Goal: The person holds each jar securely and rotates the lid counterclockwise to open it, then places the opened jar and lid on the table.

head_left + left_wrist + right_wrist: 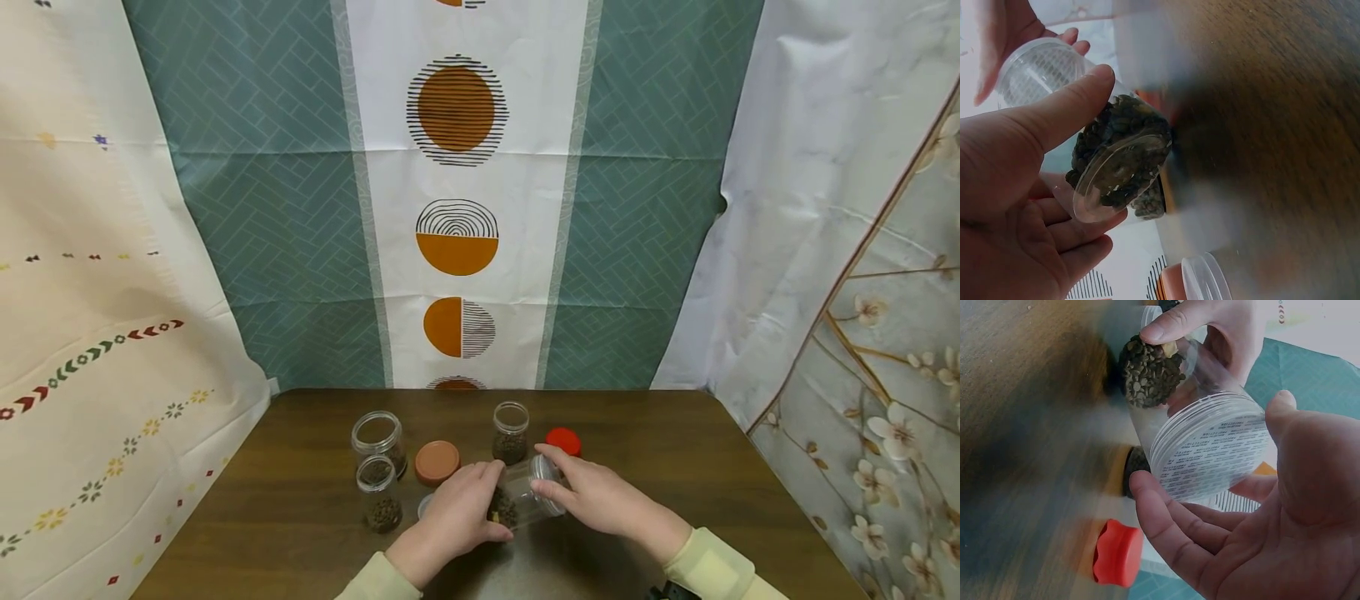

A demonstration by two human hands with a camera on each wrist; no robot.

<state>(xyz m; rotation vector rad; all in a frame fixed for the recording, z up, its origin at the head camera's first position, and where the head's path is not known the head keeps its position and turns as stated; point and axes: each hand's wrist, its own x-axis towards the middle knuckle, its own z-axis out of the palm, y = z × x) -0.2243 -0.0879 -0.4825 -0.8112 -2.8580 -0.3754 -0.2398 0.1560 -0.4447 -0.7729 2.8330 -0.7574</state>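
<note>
My left hand (459, 510) grips the lower end of a clear jar (519, 490) that is tilted over the table. Dark pellets or seeds (1150, 372) with a few pale bits lie in its base end. The jar's mouth end points right and carries a clear ridged lid (1210, 447) with repeated print across its face. My right hand (596, 497) has its thumb and fingers curved round the edge of this lid, as the right wrist view shows. In the left wrist view the left thumb and fingers hold opposite sides of the jar (1119, 150).
At the left stand two uncovered jars, a wide one (378, 433) and a slim one (384, 508); a further uncovered jar (510, 433) stands behind the hands. An orange-brown lid (437, 462), a clear lid (1207, 278) and a red lid (564, 442) lie on the brown table (247, 517).
</note>
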